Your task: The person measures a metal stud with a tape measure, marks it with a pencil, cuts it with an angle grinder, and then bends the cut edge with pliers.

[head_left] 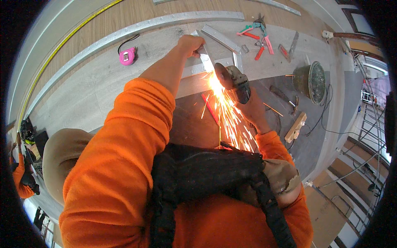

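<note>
My left hand is closed around the far end of a short silver metal profile above the grey floor boards. Wrapped round the body of an angle grinder, my right hand bears its disc against the near end of the profile. A bright stream of sparks sprays from the contact toward my lap. The glare hides the exact cut. Another cut metal profile lies just beyond, to the right of my left hand.
Snips, a hammer, a bucket and a wood block lie to the right, with a cable. A pink tape measure and long metal profile are left. Another person is at far left.
</note>
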A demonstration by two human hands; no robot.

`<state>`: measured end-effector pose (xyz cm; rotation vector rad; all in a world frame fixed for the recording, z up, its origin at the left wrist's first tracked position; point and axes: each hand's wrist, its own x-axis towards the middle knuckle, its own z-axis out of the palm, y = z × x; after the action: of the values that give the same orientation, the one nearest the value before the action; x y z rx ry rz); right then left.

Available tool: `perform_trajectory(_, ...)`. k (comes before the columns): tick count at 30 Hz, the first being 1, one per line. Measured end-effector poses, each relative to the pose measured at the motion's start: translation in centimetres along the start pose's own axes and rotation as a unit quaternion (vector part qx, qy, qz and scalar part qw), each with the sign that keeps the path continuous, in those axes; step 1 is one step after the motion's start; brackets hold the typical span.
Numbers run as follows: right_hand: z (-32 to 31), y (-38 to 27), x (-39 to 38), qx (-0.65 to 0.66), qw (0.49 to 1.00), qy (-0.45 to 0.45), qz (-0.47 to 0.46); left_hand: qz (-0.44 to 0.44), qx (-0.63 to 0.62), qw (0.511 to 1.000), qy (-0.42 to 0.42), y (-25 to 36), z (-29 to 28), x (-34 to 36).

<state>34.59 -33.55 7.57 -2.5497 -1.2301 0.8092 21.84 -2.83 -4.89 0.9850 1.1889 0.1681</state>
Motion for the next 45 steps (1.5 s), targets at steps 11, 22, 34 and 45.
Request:
perform_trajectory(11, 0.8, 1.4, 1.2, -0.032, 0.999, 0.018, -0.03, -0.008, 0.003, 1.0, 0.0, 0.5, 0.5, -0.3)
perform_trajectory(22, 0.5, 0.8, 1.1, -0.007, 0.997, 0.037, -0.068, -0.013, 0.014, 0.999, 0.027, 0.7, 0.8, -0.7)
perform_trajectory(34, 0.9, 1.3, 1.1, 0.001, 0.999, 0.033, -0.021, -0.049, 0.127, 0.991, -0.004, 1.2, -0.1, -0.7)
perform_trajectory(45, -0.8, 0.8, -0.3, 0.032, 0.998, 0.06, -0.003, -0.088, 0.009, 0.992, -0.087, 1.0, -2.3, 0.1)
